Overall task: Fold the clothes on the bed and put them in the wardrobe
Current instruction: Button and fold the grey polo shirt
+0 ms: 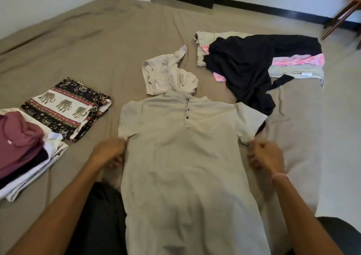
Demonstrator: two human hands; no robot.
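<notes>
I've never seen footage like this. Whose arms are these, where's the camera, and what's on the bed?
No machine here: a person wears one camera on the head, looking down at their own arms. The left hand and right hand each pinch a sleeve of a beige buttoned shirt spread flat on the bed. To the left lie folded things: an elephant-print cloth and a stack topped by a maroon garment. Beyond the shirt sit a crumpled pale garment and a heap with a black garment on top.
</notes>
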